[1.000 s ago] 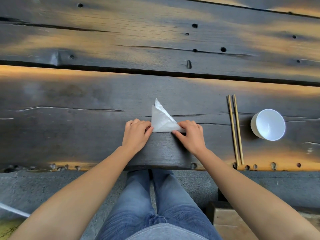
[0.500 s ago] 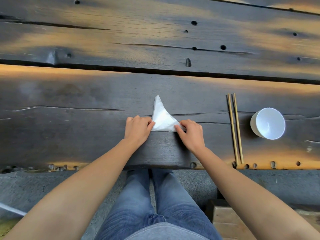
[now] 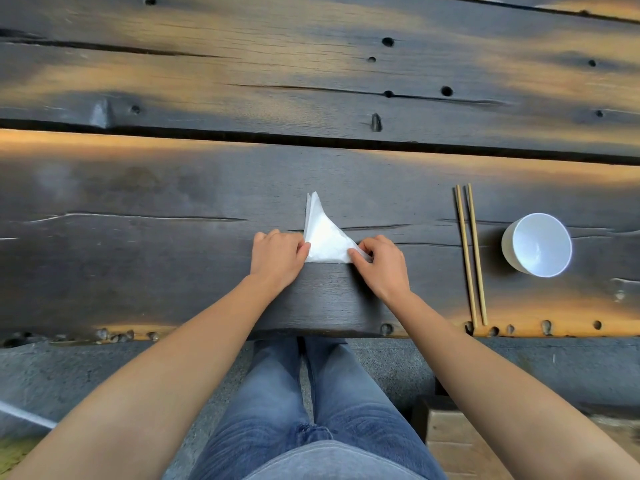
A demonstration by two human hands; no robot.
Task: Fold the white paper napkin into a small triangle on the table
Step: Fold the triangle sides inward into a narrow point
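Pinching the unmarked triangular napkin (image 3: pixel 325 239), left hand (image 3: pixel 277 256) and right hand (image 3: pixel 382 263).

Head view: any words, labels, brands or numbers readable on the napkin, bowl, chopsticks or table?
None. The napkin, bowl, chopsticks and table all show plain surfaces with no print, label or number; the table bears only grain, cracks and holes.
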